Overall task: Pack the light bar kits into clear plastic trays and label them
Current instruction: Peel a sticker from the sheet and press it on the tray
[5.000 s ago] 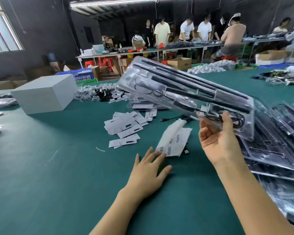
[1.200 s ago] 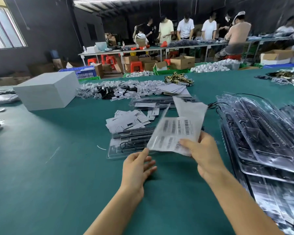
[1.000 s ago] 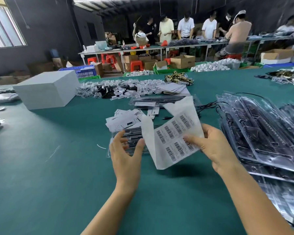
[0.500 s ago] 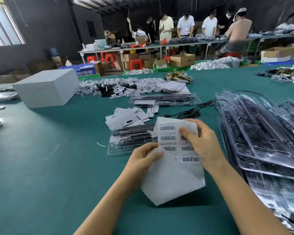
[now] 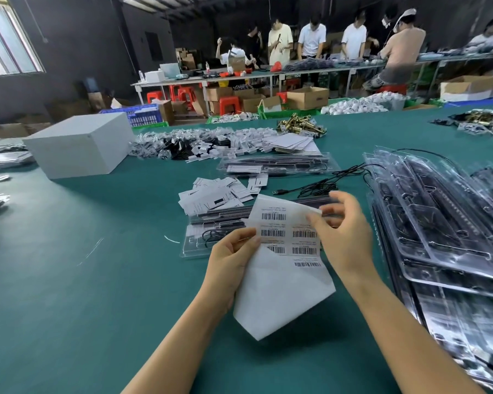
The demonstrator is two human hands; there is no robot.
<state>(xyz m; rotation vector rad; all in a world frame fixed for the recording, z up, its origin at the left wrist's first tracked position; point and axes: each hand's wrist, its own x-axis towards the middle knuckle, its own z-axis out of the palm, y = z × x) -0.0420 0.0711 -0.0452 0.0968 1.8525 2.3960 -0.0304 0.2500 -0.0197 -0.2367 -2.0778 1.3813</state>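
A white sheet of barcode labels [image 5: 279, 268] hangs above the green table [image 5: 83, 294]. My left hand [image 5: 229, 264] grips the sheet's left edge. My right hand [image 5: 339, 231] pinches a label at the sheet's upper right corner, lifting it off the backing. Behind the sheet lies a clear plastic tray [image 5: 208, 237] holding black light bars and a coiled cable, partly hidden by the sheet. Another packed tray [image 5: 276, 166] lies farther back.
A tall pile of packed clear trays [image 5: 439, 237] fills the right side. Loose white slips [image 5: 217, 194] and a black USB cable [image 5: 319, 186] lie behind the tray. A grey box [image 5: 77, 145] stands at back left. Several people work at far tables.
The tray once held in my right hand now lies on the table. Both hands took up the label sheet, turned it, and my right hand has moved up to peel a label at its corner.
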